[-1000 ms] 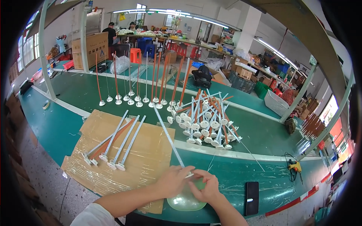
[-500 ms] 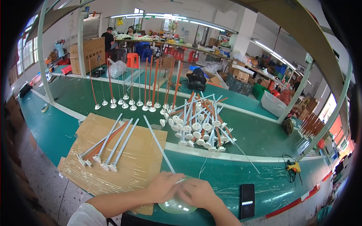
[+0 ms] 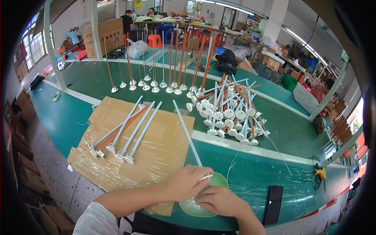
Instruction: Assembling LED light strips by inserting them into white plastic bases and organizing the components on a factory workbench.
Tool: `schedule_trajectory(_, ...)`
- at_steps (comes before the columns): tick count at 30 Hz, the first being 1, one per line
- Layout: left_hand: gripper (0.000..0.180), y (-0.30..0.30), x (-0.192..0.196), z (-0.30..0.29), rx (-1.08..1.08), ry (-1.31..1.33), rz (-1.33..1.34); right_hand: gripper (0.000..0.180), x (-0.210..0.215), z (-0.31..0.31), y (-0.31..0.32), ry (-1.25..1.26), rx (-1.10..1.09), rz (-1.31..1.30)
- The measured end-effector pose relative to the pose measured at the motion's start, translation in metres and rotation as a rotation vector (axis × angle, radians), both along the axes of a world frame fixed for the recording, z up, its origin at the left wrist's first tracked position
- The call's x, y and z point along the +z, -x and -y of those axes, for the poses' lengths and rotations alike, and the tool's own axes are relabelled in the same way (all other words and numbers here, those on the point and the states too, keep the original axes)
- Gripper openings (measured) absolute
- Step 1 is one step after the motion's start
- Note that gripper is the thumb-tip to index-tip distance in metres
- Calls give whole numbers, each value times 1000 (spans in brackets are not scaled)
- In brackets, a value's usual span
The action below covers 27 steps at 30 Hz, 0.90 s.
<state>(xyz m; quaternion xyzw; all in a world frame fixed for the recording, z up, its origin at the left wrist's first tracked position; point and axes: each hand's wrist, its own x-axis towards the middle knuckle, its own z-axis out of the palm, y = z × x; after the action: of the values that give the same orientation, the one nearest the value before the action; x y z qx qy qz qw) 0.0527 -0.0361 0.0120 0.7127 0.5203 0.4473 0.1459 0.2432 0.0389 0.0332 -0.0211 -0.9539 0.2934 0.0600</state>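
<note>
Your left arm wears a short white sleeve (image 3: 92, 221); forearms bare, both hands (image 3: 188, 184) ungloved, no watch or rings visible.

We see a big workshop around the long green workbench (image 3: 98, 82). Behind it stand a white pillar (image 3: 274, 17), cardboard boxes (image 3: 102, 34) and a red stool (image 3: 156, 40). Left of it, bright windows (image 3: 33, 49).

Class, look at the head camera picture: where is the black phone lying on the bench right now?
The black phone lies flat on the green bench top at the lower right of the head view, just right of the person's right hand and the pale green dish.
</note>
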Motion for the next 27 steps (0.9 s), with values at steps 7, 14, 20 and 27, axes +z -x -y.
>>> schedule_trajectory(7, 25, 1, 1, 0, -22, -18, 23, 16, 7, -1, -1, 170, -91, 28)
schedule_trajectory(14, 25, 1, -1, -1, -40, -66, 9, 16, 2, 0, -1, 47, -31, 35)
schedule_trajectory(20, 26, 1, -7, -1, -27, -54, 32, 13, 2, 1, -1, 108, -59, 46)
schedule_trajectory(27, 26, 2, 3, 1, -16, -31, 38, 10, 17, 5, 5, 229, -171, -80)
